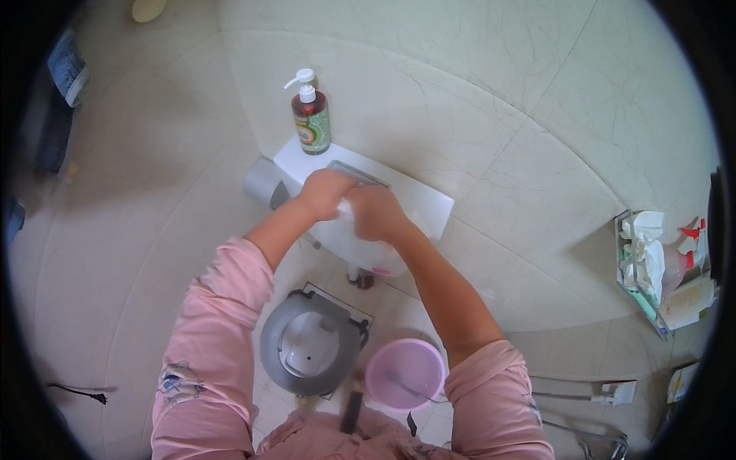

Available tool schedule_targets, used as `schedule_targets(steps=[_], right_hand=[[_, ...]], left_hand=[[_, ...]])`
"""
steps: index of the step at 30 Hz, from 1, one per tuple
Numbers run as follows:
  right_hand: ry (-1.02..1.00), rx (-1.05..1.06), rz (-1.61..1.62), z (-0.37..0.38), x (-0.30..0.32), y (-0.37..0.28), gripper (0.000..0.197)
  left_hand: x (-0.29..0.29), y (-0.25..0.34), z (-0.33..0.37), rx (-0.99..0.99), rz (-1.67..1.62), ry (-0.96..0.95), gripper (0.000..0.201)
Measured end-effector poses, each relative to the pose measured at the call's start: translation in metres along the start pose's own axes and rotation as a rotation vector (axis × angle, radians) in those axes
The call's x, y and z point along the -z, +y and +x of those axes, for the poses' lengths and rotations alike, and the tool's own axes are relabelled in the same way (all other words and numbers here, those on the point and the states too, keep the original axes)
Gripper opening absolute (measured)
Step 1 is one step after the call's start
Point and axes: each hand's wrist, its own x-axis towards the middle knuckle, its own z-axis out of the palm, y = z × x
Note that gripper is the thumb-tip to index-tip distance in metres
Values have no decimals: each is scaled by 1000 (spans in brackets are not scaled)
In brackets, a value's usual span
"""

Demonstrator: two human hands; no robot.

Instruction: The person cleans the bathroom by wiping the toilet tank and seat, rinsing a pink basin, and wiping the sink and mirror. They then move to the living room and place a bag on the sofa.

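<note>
Over the smooth, boxy tank [423, 201], clenched hands [328, 192] hold blurred white material [345, 209].

Pink sleeves [211, 345], creased; blue-and-white motif [182, 381] on left

White tank [418, 201] with an upright pump bottle [312, 126] on top

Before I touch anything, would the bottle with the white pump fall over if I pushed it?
It might tip, because the bottle looks tall and narrow. It could fall off too, since it stands near one end of the white box. Its sides look smooth, so it may feel a bit slippery.
</note>
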Motion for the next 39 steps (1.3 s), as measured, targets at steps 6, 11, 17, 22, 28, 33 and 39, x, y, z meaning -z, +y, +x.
schedule_targets(steps=[6,11,17,22,28,33,39], right_hand=[[187,17,-80,-8,-14,-9,21],[348,72,-136,-17,-25,-15,20],[343,88,-137,-25,-38,-12,17],[554,164,143,-72,-30,-42,15],[651,-159,387,-154,26,-71,24],[795,-319,318,-207,77,-96,29],[806,-513,50,-279,126,-131,36]], left_hand=[[-9,8,-11,86,-46,111,39],[-32,50,-56,245,82,355,54],[-138,147,-253,346,-413,-962,47],[-206,214,-470,726,-833,-805,37],[-224,226,-597,1221,-988,-811,27],[-206,221,-613,1390,-1113,-541,22],[-176,202,-538,1058,-1361,2,21]])
